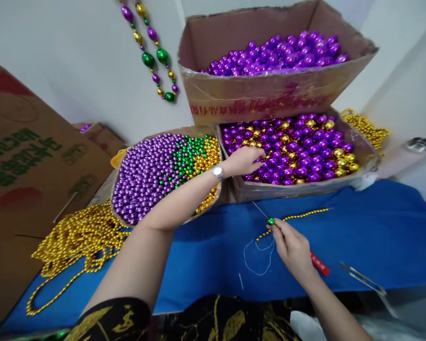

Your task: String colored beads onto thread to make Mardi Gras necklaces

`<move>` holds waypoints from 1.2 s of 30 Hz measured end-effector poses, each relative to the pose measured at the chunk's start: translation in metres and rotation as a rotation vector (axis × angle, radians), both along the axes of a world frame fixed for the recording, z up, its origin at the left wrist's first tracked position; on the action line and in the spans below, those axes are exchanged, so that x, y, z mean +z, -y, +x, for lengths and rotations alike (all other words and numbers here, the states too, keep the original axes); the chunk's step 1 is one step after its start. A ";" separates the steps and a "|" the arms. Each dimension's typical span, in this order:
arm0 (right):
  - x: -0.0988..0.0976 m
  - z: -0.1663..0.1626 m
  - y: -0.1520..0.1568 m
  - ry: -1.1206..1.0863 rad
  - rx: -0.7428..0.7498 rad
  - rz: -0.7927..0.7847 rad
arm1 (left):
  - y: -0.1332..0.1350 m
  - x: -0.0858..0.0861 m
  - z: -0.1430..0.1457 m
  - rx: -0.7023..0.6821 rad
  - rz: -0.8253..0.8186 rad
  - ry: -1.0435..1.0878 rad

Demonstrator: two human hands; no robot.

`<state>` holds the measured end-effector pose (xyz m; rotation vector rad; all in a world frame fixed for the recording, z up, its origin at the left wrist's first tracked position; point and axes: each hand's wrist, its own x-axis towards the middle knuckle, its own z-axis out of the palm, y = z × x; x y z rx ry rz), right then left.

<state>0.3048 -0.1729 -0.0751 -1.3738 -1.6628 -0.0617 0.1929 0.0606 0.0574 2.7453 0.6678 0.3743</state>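
My left hand [244, 160] reaches into a cardboard box [298, 188] of large purple and gold beads [305, 147], fingers curled down among them; what they pinch is hidden. A watch [218, 172] sits on that wrist. My right hand [291, 246] is closed on a thin needle [260, 210] with a small green bead [270, 221] threaded on it. A short strand of small gold beads [300, 216] trails from that hand across the blue cloth [376, 237]. White thread [257, 258] loops on the cloth below.
A box of small purple, green and gold beads [163, 170] lies left of centre. An upper box [270, 92] holds purple beads. Gold bead strands [78, 241] pile at left, more at far right [367, 127]. A finished necklace [152, 52] hangs on the wall. Scissors [362, 279] lie right.
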 end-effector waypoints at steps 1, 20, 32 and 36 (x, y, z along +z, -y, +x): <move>-0.001 0.003 0.002 -0.006 -0.006 -0.008 | -0.010 0.000 0.013 0.002 0.080 -0.169; -0.006 0.015 -0.002 -0.105 0.045 -0.037 | -0.105 -0.023 0.100 0.145 0.103 -0.475; 0.025 0.012 -0.010 -0.006 -0.006 0.004 | -0.030 0.004 -0.028 0.027 -0.763 0.539; 0.034 -0.001 -0.016 0.029 0.007 0.003 | 0.025 -0.012 -0.075 0.046 -1.168 0.851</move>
